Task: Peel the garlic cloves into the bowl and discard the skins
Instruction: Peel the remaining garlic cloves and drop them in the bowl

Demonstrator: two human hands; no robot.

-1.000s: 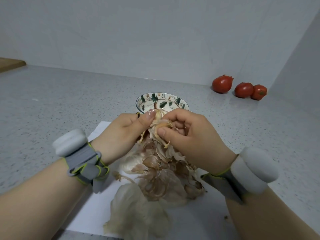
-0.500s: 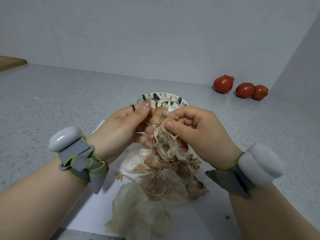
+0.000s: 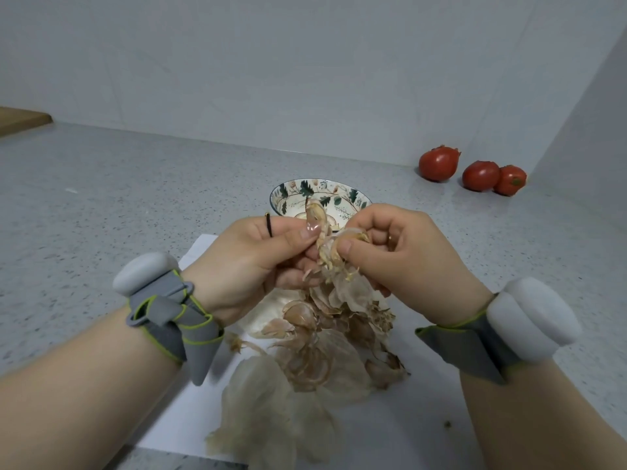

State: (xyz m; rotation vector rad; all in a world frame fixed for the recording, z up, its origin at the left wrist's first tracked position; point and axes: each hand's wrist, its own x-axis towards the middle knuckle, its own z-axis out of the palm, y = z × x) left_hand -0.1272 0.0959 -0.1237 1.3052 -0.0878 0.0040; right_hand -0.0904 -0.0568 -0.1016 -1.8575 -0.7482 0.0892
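Head: grey speckled counter point(image 3: 101, 205); white paper point(image 3: 193, 415) under skins point(image 3: 305, 368); tomatoes point(image 3: 480, 175) at wall point(image 3: 305, 62).

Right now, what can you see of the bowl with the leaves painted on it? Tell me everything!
The bowl is small, round and glossy, like glazed ceramic: white inside, painted with dark green leaves, thin brown stems and small reddish buds, with a dark rim. It stands upright on the speckled grey counter, just beyond the white sheet. The left hand, right hand and the garlic they peel hide its near half, so its contents are unclear.
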